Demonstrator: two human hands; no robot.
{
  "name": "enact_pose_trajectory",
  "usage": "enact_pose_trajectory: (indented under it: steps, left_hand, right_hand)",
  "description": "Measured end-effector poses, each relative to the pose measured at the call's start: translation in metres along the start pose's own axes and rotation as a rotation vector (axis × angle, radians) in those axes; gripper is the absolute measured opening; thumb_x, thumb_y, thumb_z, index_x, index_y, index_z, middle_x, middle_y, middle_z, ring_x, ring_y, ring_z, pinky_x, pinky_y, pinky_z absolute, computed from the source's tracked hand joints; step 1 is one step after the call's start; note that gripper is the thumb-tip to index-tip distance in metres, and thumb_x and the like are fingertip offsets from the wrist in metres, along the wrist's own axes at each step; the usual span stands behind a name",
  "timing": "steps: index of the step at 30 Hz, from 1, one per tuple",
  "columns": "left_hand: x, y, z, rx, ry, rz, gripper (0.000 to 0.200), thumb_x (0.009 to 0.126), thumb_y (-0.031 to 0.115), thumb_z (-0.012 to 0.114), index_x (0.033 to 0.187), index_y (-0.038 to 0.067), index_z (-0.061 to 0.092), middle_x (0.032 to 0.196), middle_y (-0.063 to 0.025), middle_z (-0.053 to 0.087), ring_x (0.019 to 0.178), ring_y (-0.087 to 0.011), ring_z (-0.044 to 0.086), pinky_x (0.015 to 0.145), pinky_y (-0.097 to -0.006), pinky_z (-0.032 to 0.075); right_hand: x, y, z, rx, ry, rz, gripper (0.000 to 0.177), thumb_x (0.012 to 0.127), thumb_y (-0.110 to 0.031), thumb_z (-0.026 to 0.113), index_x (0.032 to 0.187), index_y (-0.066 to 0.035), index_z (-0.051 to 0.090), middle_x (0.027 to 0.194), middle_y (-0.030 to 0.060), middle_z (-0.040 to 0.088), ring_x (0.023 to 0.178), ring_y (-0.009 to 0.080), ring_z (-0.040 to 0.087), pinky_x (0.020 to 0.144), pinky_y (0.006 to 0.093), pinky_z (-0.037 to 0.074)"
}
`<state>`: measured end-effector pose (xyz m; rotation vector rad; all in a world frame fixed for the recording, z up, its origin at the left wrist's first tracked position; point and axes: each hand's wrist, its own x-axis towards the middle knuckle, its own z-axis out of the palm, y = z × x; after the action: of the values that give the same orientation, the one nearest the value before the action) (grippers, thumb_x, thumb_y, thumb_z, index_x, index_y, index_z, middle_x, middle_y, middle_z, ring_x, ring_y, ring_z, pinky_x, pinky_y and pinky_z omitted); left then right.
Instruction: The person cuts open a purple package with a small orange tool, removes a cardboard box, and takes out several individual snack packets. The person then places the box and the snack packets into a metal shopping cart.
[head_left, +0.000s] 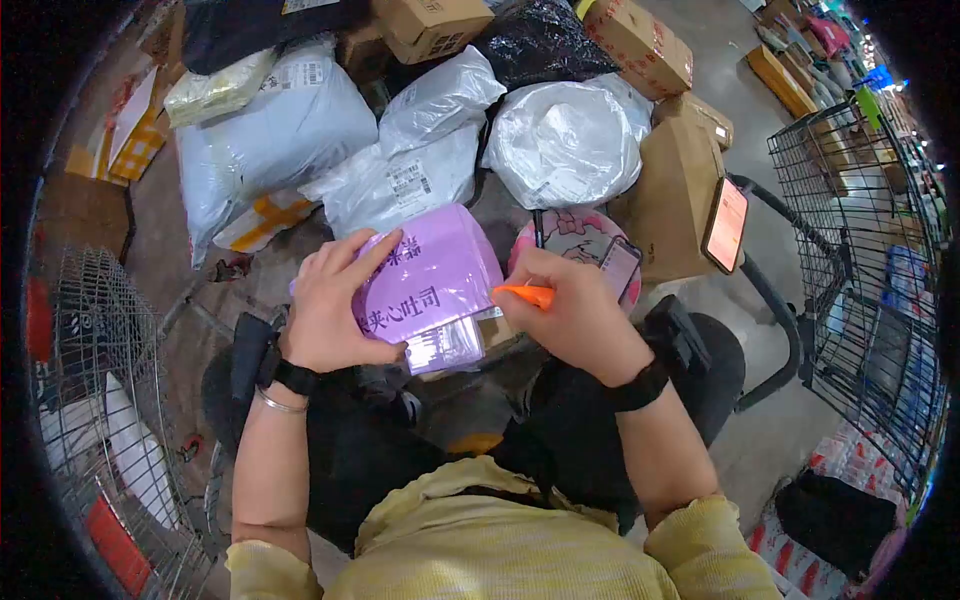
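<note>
A purple package (440,262) with dark printed characters lies in front of me, tilted, above a clear plastic-wrapped piece with a white label (443,346). My left hand (335,300) grips its left side, fingers on top and thumb at the lower edge. In my right hand (572,308) is an orange tool (527,295), its tip at the package's right edge. Behind my right hand are a round pink item with a cartoon picture (570,232) and a phone (620,262).
Grey and white parcels (275,145), a round silver-wrapped parcel (565,145) and cardboard boxes (640,45) are piled ahead. A lit phone (726,225) stands by a brown parcel (672,195). Wire carts flank me at left (110,400) and right (850,180).
</note>
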<state>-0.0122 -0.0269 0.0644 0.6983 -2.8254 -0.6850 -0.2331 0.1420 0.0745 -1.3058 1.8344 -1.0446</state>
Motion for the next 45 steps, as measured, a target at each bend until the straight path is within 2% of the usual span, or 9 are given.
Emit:
enact_pose_trajectory:
  steps: [7,10,17,19,23,27,28,36,45]
  left_hand:
    - [0.0,0.005,0.001,0.002,0.006,0.016,0.101,0.044,0.034,0.08,0.139,0.016,0.05,0.13,-0.0153,0.052,0.116,-0.0351,0.05,0.1,-0.0446,0.035]
    - [0.0,0.017,0.008,0.091,0.027,-0.034,0.104,0.05,0.039,0.081,0.143,0.014,0.043,0.128,-0.0193,0.051,0.117,-0.0386,0.05,0.1,-0.0459,0.038]
    - [-0.006,0.034,0.007,0.006,0.09,-0.48,0.084,0.088,0.05,0.062,0.147,0.002,0.028,0.117,-0.0312,0.054,0.096,-0.048,0.061,0.079,-0.0486,0.052]
    - [0.0,0.055,-0.01,-0.154,-0.236,-0.757,0.084,0.088,0.045,0.064,0.146,-0.004,0.027,0.099,-0.0241,0.063,0.099,-0.0376,0.063,0.087,-0.0435,0.05]
    - [-0.001,0.051,-0.014,0.312,-0.224,-0.429,0.089,0.073,0.049,0.077,0.136,-0.004,0.043,0.105,-0.0193,0.066,0.101,-0.0326,0.063,0.084,-0.0382,0.05]
    - [0.015,0.001,-0.018,0.215,-0.02,0.17,0.107,0.046,0.05,0.089,0.138,0.015,0.045,0.149,-0.0195,0.032,0.139,-0.0452,0.026,0.102,-0.0622,0.034]
    - [0.014,0.0,-0.017,0.179,-0.174,0.0,0.119,0.041,0.058,0.088,0.145,0.024,0.039,0.156,-0.0175,0.019,0.142,-0.0506,0.012,0.103,-0.0741,0.019]
    - [0.019,0.025,0.001,0.339,-0.035,-0.427,0.115,0.055,0.075,0.072,0.15,0.024,0.031,0.154,-0.0193,0.024,0.129,-0.0509,0.031,0.098,-0.0685,0.032]
    - [0.012,0.022,0.002,0.266,0.005,-0.174,0.114,0.046,0.039,0.089,0.144,0.014,0.036,0.133,-0.0199,0.04,0.125,-0.0413,0.039,0.101,-0.0609,0.034]
  right_hand:
    - [0.005,0.005,-0.004,0.046,0.075,0.067,0.02,0.087,-0.013,0.067,0.092,0.002,0.056,0.081,0.0143,0.065,0.073,0.0237,0.066,0.067,0.0328,0.051]
    - [0.016,0.014,0.007,0.534,0.279,0.241,0.023,0.096,-0.019,0.062,0.103,0.001,0.053,0.087,0.0071,0.066,0.077,0.0102,0.062,0.069,0.0244,0.049]
    - [0.022,0.018,0.036,0.688,0.15,0.417,0.024,0.098,-0.022,0.058,0.11,-0.003,0.05,0.098,0.0056,0.064,0.081,0.0108,0.061,0.068,0.0238,0.049]
    - [0.026,0.023,0.049,0.724,0.222,0.344,0.024,0.098,-0.022,0.057,0.112,-0.004,0.048,0.103,0.0074,0.062,0.084,0.0124,0.062,0.07,0.0256,0.05]
    - [0.033,0.021,0.052,0.859,0.246,0.308,0.026,0.099,-0.024,0.056,0.112,-0.003,0.047,0.106,0.0089,0.061,0.088,0.0158,0.066,0.072,0.0273,0.052]
    - [0.033,0.014,0.05,0.84,0.228,0.307,0.027,0.099,-0.024,0.056,0.112,-0.003,0.047,0.106,0.0092,0.061,0.091,0.0176,0.067,0.073,0.0271,0.052]
    - [0.033,0.005,0.046,0.86,0.219,0.371,0.025,0.098,-0.021,0.056,0.11,-0.001,0.047,0.103,0.0101,0.062,0.089,0.0174,0.067,0.073,0.0276,0.052]
    - [0.014,0.012,0.022,0.463,0.257,0.255,0.024,0.096,-0.019,0.06,0.104,0.001,0.051,0.081,0.0055,0.061,0.07,0.009,0.058,0.062,0.0238,0.048]
    - [0.015,0.031,0.027,0.202,0.372,0.158,0.024,0.092,-0.019,0.064,0.097,0.002,0.054,0.086,0.0194,0.066,0.076,0.0312,0.067,0.066,0.0378,0.051]
